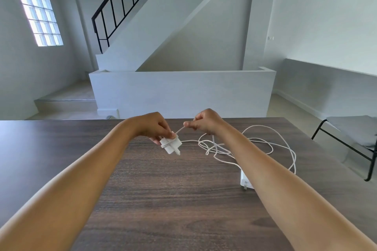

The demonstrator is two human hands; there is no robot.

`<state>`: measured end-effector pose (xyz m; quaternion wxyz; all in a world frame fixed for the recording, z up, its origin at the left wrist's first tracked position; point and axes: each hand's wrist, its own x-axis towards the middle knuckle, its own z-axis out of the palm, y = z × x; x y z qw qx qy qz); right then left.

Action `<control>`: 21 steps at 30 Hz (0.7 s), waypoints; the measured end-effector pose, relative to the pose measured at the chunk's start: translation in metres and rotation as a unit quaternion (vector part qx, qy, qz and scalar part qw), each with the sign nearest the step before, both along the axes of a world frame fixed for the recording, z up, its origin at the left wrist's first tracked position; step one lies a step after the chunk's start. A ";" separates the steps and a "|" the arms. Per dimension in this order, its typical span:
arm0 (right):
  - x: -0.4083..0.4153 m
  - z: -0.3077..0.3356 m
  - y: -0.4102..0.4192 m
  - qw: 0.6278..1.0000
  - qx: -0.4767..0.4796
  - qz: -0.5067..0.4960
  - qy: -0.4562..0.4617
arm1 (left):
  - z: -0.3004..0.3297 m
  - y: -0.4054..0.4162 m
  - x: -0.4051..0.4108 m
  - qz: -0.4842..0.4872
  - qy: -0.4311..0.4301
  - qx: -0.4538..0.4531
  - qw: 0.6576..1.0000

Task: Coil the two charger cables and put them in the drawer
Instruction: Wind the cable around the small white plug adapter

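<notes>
My left hand (154,126) holds a small white charger plug (171,145) above the dark wooden table (155,189), with a turn of white cable wrapped round the plug's body. My right hand (205,121) pinches that cable a short way from the plug, so a short stretch runs between the two hands. The loose white cables (265,142) lie in a tangle on the table to the right, partly behind my right forearm. A second white charger block (245,181) lies on the table by my right forearm, half hidden. No drawer shows.
The table's far edge runs just behind my hands. A black-framed bench with a grey cushion (355,128) stands beyond the table's right side. A low white wall (181,91) and a staircase fill the room behind.
</notes>
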<state>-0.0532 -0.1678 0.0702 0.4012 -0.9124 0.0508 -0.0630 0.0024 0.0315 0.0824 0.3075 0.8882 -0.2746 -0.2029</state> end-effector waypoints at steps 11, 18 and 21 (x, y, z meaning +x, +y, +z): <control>-0.019 -0.016 0.021 0.983 0.162 0.078 0.027 | -0.020 -0.011 0.011 0.343 -0.265 -0.183 0.882; -0.020 -0.046 0.019 0.959 0.174 0.168 0.148 | -0.002 -0.022 0.010 0.339 0.181 -0.530 0.756; -0.015 -0.051 0.010 0.967 0.172 0.133 0.129 | 0.002 -0.019 0.006 0.274 0.214 -0.524 0.778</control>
